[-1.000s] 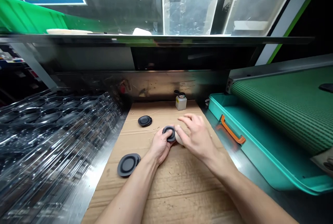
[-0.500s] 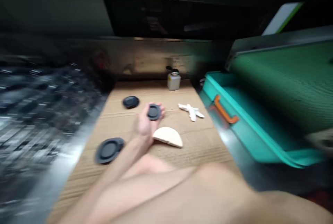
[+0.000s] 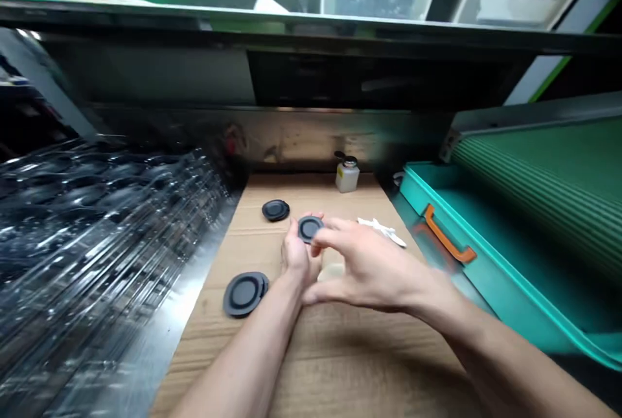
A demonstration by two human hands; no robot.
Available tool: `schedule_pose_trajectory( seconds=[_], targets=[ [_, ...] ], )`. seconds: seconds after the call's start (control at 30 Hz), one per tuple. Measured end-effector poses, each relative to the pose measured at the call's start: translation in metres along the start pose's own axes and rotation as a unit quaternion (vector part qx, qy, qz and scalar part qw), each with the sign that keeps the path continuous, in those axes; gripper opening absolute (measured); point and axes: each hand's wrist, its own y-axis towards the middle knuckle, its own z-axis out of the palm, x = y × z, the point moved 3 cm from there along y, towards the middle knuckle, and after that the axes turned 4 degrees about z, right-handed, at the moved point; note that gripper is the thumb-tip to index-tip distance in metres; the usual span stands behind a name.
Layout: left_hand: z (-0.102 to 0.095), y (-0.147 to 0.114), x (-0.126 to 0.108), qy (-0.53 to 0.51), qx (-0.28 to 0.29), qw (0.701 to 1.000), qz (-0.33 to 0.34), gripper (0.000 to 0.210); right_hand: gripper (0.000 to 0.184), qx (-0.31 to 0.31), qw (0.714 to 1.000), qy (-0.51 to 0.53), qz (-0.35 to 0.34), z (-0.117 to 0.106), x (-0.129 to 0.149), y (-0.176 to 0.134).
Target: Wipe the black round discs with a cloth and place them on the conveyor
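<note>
In the head view, the left hand [image 3: 295, 251] cradles a small dark disc [image 3: 310, 229], fingers grasping it above the cardboard [image 3: 350, 366], beyond the larger dark discs [image 3: 244, 295]. The right hand [image 3: 376, 262] has its fingers spread, thumb well apart from the fingertips, around a mostly hidden cream piece [image 3: 332, 272]; whether these fingertips touch the disc, I cannot tell. The step in hand looks like two-handed handling of the disc; the next move calls for a steady left hold. Its ringed face points up; being round, it shows no clear long axis.
</note>
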Motion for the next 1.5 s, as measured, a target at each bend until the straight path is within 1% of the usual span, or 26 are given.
schedule_pose_trajectory(
  seconds=[0.07,0.1,0.13,0.2,0.23,0.27,0.3,0.37,0.43,0.47,0.5,0.57,0.67,0.7,0.77,0.83,0.87,0.93,1.0,1.1,1.17,1.23,1.3,1.33,1.43,1.5],
  targets=[
    [0.002,-0.003,0.002,-0.016,-0.025,1.0,0.005,0.033,0.056,0.063,0.991,-0.105,-0.045,0.014,-0.02,0.01],
    [0.002,-0.003,0.002,-0.024,-0.035,0.999,0.005,0.032,0.057,0.086,0.987,-0.132,-0.035,0.02,-0.033,0.013],
    [0.003,-0.003,0.002,-0.029,-0.041,0.999,0.002,0.032,0.053,0.098,0.984,-0.148,-0.034,0.024,-0.045,0.015],
    [0.003,-0.003,0.001,-0.032,-0.042,0.999,0.001,0.032,0.036,0.101,0.982,-0.155,-0.042,0.025,-0.062,0.016],
    [0.004,-0.003,0.001,-0.03,-0.04,0.999,0.004,0.032,0.027,0.086,0.984,-0.15,-0.046,0.022,-0.066,0.015],
    [0.004,-0.004,0.001,-0.025,-0.038,0.999,0.007,0.031,0.025,0.058,0.987,-0.143,-0.045,0.019,-0.067,0.015],
    [0.005,-0.005,0.001,-0.016,-0.033,0.999,0.01,0.031,0.028,0.02,0.99,-0.134,-0.037,0.015,-0.066,0.016],
    [0.009,-0.008,0.004,0.007,-0.013,1.0,0.018,0.03,0.038,-0.08,0.99,-0.113,-0.001,0.011,-0.062,0.019],
    [0.014,-0.013,0.008,0.027,0.028,0.999,0.021,0.031,0.039,-0.165,0.979,-0.116,0.039,0.014,-0.058,0.025],
    [0.017,-0.015,0.011,0.034,0.05,0.998,0.021,0.031,0.038,-0.186,0.972,-0.132,0.054,0.019,-0.057,0.028],
    [0.019,-0.017,0.013,0.038,0.07,0.997,0.018,0.031,0.037,-0.195,0.966,-0.156,0.066,0.024,-0.057,0.032],
    [0.021,-0.021,0.017,0.045,0.091,0.995,0.003,0.03,0.036,-0.192,0.954,-0.216,0.086,0.033,-0.057,0.039],
    [0.02,-0.021,0.019,0.058,0.085,0.995,-0.01,0.028,0.038,-0.198,0.93,-0.276,0.139,0.038,-0.061,0.042],
    [0.018,-0.02,0.019,0.063,0.077,0.995,-0.006,0.027,0.037,-0.196,0.928,-0.282,0.146,0.038,-0.061,0.042],
    [0.016,-0.018,0.019,0.069,0.062,0.996,0.006,0.027,0.035,-0.172,0.938,-0.274,0.124,0.041,-0.058,0.04],
    [0.015,-0.018,0.019,0.069,0.061,0.996,0.006,0.027,0.034,-0.151,0.949,-0.26,0.098,0.042,-0.056,0.04],
    [0.015,-0.018,0.019,0.068,0.066,0.996,0.003,0.027,0.035,-0.152,0.949,-0.258,0.103,0.04,-0.056,0.04],
    [0.016,-0.018,0.019,0.065,0.075,0.995,0.001,0.026,0.035,-0.172,0.939,-0.262,0.141,0.035,-0.061,0.04],
    [0.016,-0.018,0.018,0.06,0.061,0.996,0.01,0.025,0.034,-0.18,0.935,-0.259,0.161,0.031,-0.068,0.038],
    [0.018,-0.019,0.018,0.059,0.042,0.997,0.008,0.023,0.034,-0.142,0.962,-0.199,0.12,0.031,-0.075,0.03],
    [0.02,-0.02,0.019,0.065,0.059,0.996,0.0,0.025,0.035,-0.127,0.974,-0.159,0.095,0.032,-0.074,0.028],
    [0.022,-0.021,0.02,0.07,0.084,0.994,-0.002,0.027,0.037,-0.148,0.97,-0.16,0.106,0.032,-0.069,0.029],
    [0.02,-0.02,0.02,0.072,0.092,0.993,0.001,0.028,0.039,-0.169,0.959,-0.189,0.124,0.032,-0.063,0.032],
    [0.018,-0.02,0.02,0.073,0.088,0.994,0.001,0.028,0.04,-0.165,0.958,-0.201,0.123,0.033,-0.06,0.033],
    [0.014,-0.017,0.019,0.071,0.071,0.995,-0.006,0.028,0.04,-0.123,0.962,-0.223,0.102,0.036,-0.056,0.035],
    [0.016,-0.017,0.019,0.068,0.081,0.994,-0.017,0.029,0.044,-0.132,0.95,-0.253,0.129,0.033,-0.06,0.033]
  ],
)
